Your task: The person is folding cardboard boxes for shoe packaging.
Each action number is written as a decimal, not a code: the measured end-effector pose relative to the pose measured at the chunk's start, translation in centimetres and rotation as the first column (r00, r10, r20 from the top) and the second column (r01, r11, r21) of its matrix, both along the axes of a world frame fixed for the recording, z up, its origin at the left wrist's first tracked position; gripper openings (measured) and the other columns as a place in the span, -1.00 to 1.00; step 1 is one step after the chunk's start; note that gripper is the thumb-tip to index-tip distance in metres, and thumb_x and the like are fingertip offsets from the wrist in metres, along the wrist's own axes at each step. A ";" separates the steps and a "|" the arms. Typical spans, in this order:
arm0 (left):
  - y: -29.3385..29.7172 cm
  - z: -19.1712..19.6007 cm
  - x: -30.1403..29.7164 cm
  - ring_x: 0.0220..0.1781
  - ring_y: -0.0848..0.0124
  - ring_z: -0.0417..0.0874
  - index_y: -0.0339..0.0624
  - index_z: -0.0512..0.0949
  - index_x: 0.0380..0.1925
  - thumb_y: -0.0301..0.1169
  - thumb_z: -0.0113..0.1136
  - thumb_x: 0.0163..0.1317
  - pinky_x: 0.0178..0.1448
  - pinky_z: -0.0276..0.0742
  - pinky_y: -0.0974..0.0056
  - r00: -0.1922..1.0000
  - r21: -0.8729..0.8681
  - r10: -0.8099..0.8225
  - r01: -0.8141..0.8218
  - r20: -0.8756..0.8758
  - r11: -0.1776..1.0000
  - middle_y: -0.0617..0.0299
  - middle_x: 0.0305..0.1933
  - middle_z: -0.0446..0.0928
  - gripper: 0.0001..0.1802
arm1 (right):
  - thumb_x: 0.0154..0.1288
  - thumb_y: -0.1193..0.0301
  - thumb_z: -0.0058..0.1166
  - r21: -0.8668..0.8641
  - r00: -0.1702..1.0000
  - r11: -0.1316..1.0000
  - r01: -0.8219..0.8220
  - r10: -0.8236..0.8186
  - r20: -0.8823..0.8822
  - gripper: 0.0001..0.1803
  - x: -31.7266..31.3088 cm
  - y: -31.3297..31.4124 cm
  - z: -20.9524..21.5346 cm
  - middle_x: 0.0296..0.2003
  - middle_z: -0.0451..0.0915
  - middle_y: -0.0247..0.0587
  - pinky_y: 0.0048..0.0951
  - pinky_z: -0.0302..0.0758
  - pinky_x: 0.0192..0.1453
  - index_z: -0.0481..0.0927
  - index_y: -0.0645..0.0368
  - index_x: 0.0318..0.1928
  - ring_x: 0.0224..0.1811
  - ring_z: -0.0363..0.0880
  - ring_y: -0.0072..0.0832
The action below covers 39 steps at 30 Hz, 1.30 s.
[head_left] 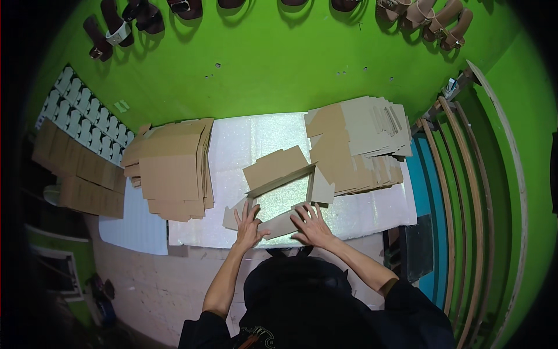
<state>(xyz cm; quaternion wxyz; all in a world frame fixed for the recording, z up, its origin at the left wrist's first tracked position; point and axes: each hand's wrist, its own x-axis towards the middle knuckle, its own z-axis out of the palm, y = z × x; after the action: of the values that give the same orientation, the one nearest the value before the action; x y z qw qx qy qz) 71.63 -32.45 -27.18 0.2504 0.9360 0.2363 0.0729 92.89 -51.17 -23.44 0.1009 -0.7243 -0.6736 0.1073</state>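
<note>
In front of me on the table a brown cardboard box sleeve (281,225) stands partly folded into a four-sided frame, and the shiny tabletop shows through its middle. Its far panel (278,167) leans outward, and notched flaps stick out at the left and right. My left hand (248,227) grips its near left corner, with the fingers over the wall and the thumb on the near panel. At the near right corner my right hand (312,225) holds the same panel, fingers spread over the edge and thumb toward me.
Flat cardboard blanks lie in a left stack (170,168) and a right stack (354,145) on the pale shiny table (232,139). Cardboard boxes (81,168) stand at the far left. Wooden rails (465,192) run along the right. Sandals (421,14) hang on the green wall.
</note>
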 end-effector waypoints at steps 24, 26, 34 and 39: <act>1.3 7.9 -2.7 0.61 -0.18 0.05 -0.23 0.63 -0.62 -0.36 0.41 0.10 0.51 -0.32 -0.57 0.979 0.190 0.032 -0.071 0.200 0.979 0.13 0.50 0.33 -0.77 | 0.39 0.26 0.09 0.090 0.981 0.993 -0.073 0.055 0.184 -0.69 5.4 3.6 5.2 0.29 0.44 -0.04 0.39 -0.08 0.58 0.71 0.27 -0.13 0.57 0.09 -0.01; 0.5 7.6 -2.4 0.61 -0.18 0.06 -0.23 0.63 -0.62 -0.37 0.41 0.10 0.52 -0.32 -0.56 0.975 0.172 0.038 -0.076 0.218 0.982 0.13 0.50 0.34 -0.77 | 0.39 0.29 0.08 0.128 0.979 0.986 -0.109 0.084 0.188 -0.71 6.0 3.3 4.3 0.27 0.45 -0.05 0.36 -0.08 0.59 0.71 0.27 -0.16 0.54 0.14 -0.02; -1.5 5.2 -2.6 0.62 -0.20 -0.01 -0.16 0.58 0.18 -0.24 0.34 0.23 0.56 -0.24 -0.45 0.947 -0.077 0.252 -0.241 0.197 0.967 0.01 0.56 0.19 -0.48 | 0.35 0.33 0.09 0.292 0.965 0.930 -0.225 0.171 0.200 -0.75 4.8 1.0 2.1 0.24 0.47 -0.11 0.28 0.05 0.57 0.68 0.28 -0.27 0.47 0.26 -0.06; -0.6 5.4 0.1 0.63 -0.26 -0.11 -0.37 0.10 0.49 -0.22 0.32 0.21 0.54 -0.24 -0.47 0.887 0.120 0.456 -0.461 0.070 0.879 -0.20 0.59 0.01 -0.05 | 0.34 0.32 0.10 0.213 0.965 0.950 -0.230 0.195 0.174 -0.74 4.2 -1.5 0.5 0.25 0.47 -0.14 0.25 0.06 0.57 0.69 0.28 -0.23 0.47 0.26 -0.11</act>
<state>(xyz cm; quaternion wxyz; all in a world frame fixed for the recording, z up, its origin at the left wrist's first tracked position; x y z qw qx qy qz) 71.76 -33.03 -21.79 0.1675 0.8665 0.4407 0.1640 97.06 -52.66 -22.92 0.1213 -0.6367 -0.7613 -0.0168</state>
